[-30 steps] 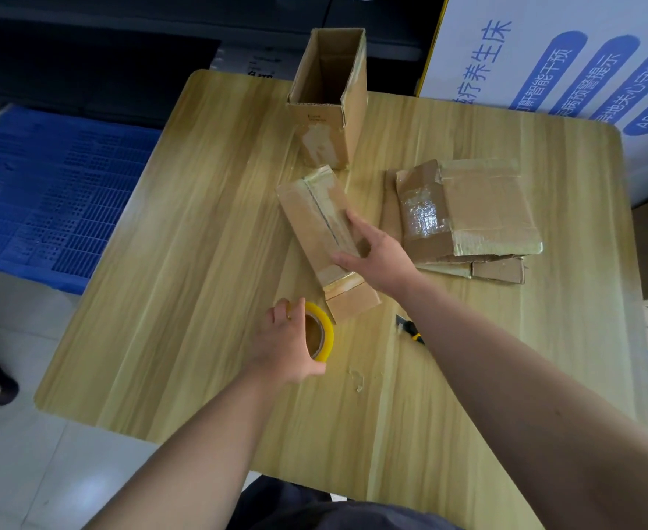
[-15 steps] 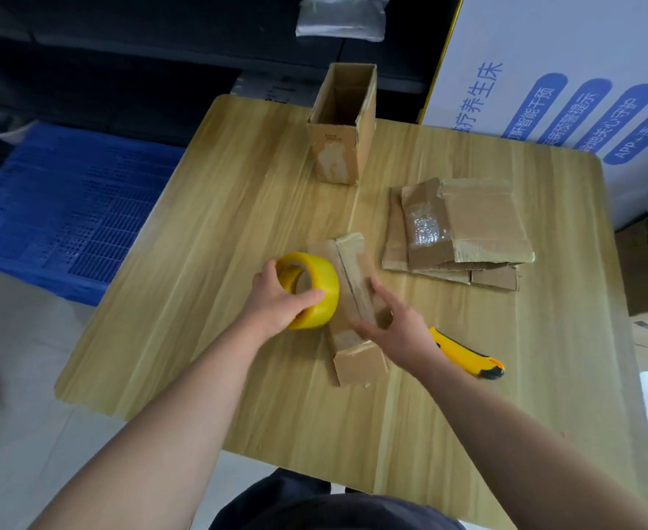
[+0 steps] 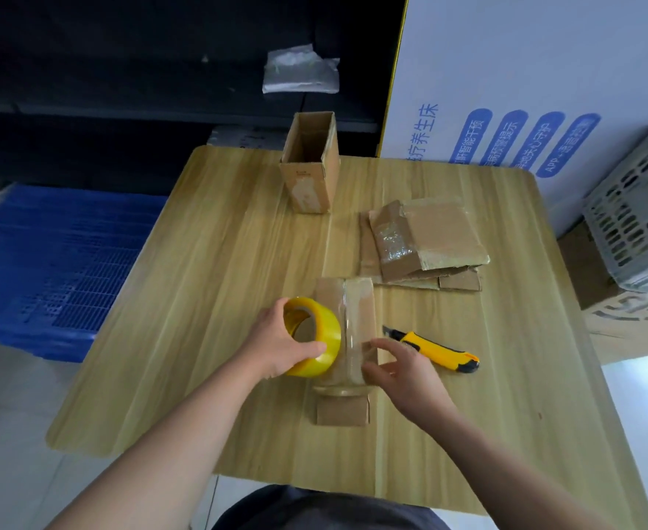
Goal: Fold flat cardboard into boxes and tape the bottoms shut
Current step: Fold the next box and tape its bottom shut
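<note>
Bearing an open box (image 3: 309, 174), wooden table (image 3: 219, 300) beside blue pallet (image 3: 47, 262).

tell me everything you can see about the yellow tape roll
The yellow tape roll is a broad ring of glossy, translucent yellow tape on a brownish core, its open centre facing up and left. The left hand grips it, thumb on its near face. It is held tilted beside the left edge of the cardboard box lying on the table. A clear film seems to stretch from it over the box toward the right hand.
</note>
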The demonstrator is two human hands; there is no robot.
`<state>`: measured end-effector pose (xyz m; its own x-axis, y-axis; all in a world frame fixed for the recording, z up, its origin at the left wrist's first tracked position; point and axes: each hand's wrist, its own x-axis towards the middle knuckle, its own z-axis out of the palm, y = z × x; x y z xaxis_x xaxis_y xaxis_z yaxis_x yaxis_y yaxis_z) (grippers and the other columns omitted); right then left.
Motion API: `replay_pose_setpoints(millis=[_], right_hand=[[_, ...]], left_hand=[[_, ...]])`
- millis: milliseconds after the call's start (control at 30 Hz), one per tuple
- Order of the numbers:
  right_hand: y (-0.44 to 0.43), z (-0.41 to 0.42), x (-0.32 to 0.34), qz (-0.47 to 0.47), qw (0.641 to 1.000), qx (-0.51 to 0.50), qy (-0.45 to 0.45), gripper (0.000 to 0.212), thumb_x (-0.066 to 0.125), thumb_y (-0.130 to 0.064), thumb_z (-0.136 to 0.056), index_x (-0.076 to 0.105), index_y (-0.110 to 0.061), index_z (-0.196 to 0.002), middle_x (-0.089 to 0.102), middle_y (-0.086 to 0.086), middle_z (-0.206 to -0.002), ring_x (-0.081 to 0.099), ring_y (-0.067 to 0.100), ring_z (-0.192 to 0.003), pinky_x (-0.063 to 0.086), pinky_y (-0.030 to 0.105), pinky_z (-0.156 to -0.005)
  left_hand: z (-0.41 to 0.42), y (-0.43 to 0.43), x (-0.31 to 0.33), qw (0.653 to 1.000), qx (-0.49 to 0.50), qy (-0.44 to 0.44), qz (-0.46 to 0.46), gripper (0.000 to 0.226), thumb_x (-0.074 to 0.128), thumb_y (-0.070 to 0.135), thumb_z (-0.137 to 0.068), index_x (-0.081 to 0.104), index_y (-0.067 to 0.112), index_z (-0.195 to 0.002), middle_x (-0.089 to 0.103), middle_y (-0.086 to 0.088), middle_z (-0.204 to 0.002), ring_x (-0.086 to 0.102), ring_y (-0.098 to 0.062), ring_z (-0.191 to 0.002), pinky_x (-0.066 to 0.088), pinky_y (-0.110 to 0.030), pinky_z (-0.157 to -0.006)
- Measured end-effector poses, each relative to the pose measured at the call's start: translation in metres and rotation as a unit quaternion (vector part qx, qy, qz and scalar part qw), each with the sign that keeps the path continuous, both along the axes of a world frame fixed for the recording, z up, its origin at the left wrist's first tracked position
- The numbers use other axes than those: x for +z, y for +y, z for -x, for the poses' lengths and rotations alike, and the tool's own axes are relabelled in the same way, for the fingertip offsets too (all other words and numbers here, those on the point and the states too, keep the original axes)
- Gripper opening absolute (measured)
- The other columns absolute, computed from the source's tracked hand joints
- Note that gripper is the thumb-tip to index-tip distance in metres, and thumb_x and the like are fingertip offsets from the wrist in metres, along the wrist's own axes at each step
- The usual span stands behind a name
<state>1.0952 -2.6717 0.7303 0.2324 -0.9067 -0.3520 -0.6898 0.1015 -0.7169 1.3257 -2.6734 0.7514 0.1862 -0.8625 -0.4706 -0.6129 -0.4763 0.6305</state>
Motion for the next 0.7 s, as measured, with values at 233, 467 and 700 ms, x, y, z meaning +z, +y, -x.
replay_pose_setpoints(millis=[233, 467, 700], right_hand=[[-0.037, 0.001, 0.028, 0.082, 0.997, 0.003, -0.003, 0.031, 0.063, -0.034, -0.089, 0.063, -0.027, -0.119, 0.060, -0.009, -0.110, 0.061, 0.006, -0.095, 0.052, 0.028, -0.083], [-0.064, -0.021, 0.075, -0.010, 0.956, 0.001, -0.292, 0.018, 0.061, -0.018, -0.093, 0.069, -0.017, -0.109, 0.073, -0.003, -0.103, 0.065, 0.003, -0.095, 0.049, 0.018, -0.088], [-0.099, -0.019, 0.085, -0.018, 0.941, 0.008, -0.337, 0.033, 0.078, -0.010, -0.077, 0.066, -0.011, -0.108, 0.067, 0.019, -0.093, 0.060, 0.021, -0.086, 0.049, 0.047, -0.088]], left_hand=[[0.000, -0.022, 0.028, 0.995, 0.016, 0.010, 0.095, 0.111, 0.086, 0.041, -0.061, 0.019, 0.026, -0.149, 0.027, 0.000, -0.148, 0.034, -0.017, -0.134, 0.032, -0.031, -0.109], [0.022, -0.033, 0.050, 0.958, 0.012, 0.013, 0.287, 0.118, 0.092, 0.037, -0.051, 0.021, 0.023, -0.144, 0.025, 0.012, -0.131, 0.034, -0.009, -0.126, 0.034, -0.027, -0.104], [0.031, -0.055, 0.065, 0.947, -0.014, 0.081, 0.311, 0.084, 0.071, 0.050, -0.064, 0.035, 0.024, -0.135, 0.036, 0.009, -0.130, 0.040, -0.006, -0.122, 0.034, -0.020, -0.101]])
